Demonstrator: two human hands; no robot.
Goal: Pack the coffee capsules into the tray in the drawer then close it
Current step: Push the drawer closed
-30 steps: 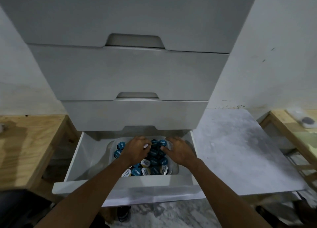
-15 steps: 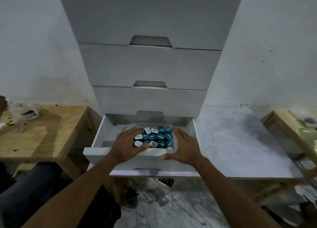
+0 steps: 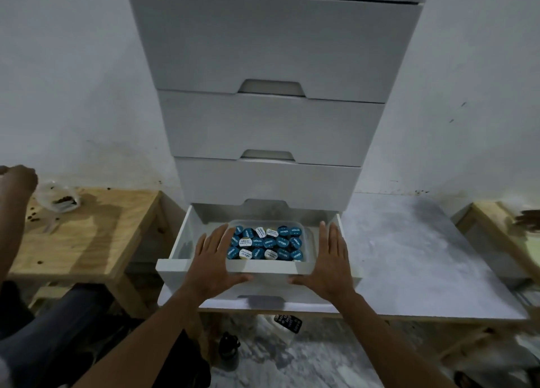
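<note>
Clear plastic tray [image 3: 309,243] sitting in open bottom drawer [image 3: 181,246], directly between and just beyond both hands. Packed with coffee capsules [image 3: 264,244], blue and white foil lids facing up, roughly 3 rows, filling tray wall to wall; no loose capsules visible beside either hand or elsewhere in drawer. Packing judged complete or nearly so.

Left hand [image 3: 211,266]: flat, fingers spread and extended, palm down over drawer front, fingertips reaching near tray's left edge. Nothing gripped. Right hand [image 3: 328,266]: same posture, open flat, fingers straight, just right of tray. Nothing gripped. Thumbs of both pointing inward along drawer front lip. Contact with lip likely but not certain from this view.

Remaining: closing of drawer. Still pulled well out from cabinet [image 3: 271,124]; 3 drawers above fully shut.

Orientation: tray's long axis running left to right, parallel to drawer front and across line of forearms. Drawer's travel axis running away from hands toward wall, so push straight forward with both palms judged sufficient.
</note>
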